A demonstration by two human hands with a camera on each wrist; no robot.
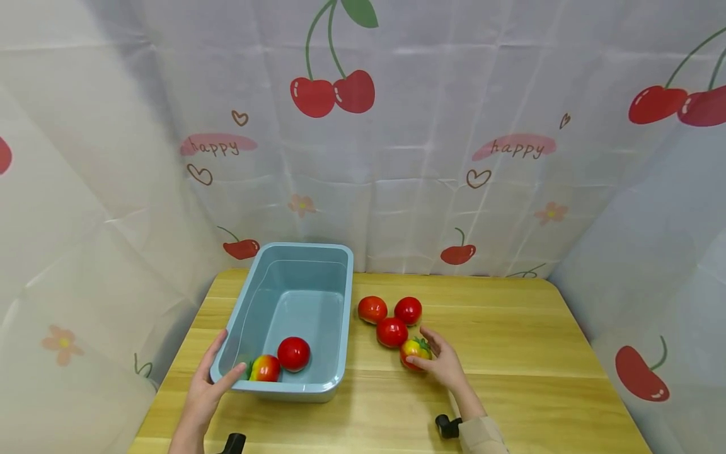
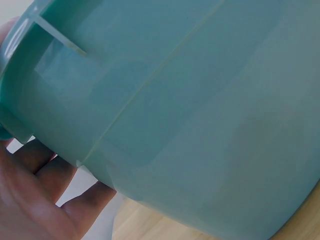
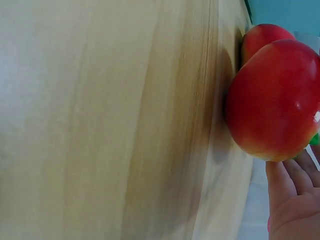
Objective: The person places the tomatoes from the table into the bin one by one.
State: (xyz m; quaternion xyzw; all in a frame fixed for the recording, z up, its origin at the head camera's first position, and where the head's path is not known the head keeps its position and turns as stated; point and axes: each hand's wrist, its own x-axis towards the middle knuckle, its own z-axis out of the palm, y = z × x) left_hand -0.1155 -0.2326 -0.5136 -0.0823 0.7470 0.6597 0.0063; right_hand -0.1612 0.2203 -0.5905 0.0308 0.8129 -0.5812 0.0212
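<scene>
My left hand [image 1: 207, 384] grips the near left corner of a light blue plastic bin [image 1: 347, 315], thumb over the rim and fingers against the outside wall, which fills the left wrist view. Inside the bin lie a red tomato [image 1: 293, 354] and a red-yellow tomato [image 1: 265, 368]. On the right, my right hand [image 1: 445, 366] pinches a red-and-yellow tomato with a green leafy top [image 1: 413, 354] between thumb and fingers. The right wrist view shows this tomato [image 3: 275, 100] large, close over the wood, with fingers at its lower side.
Three red tomatoes [image 1: 392, 332] sit in a cluster right of the bin, just beyond the pinched one. The wooden table [image 1: 510, 353] ends at a white printed cloth [image 1: 397, 189] behind, with cloth on both sides too.
</scene>
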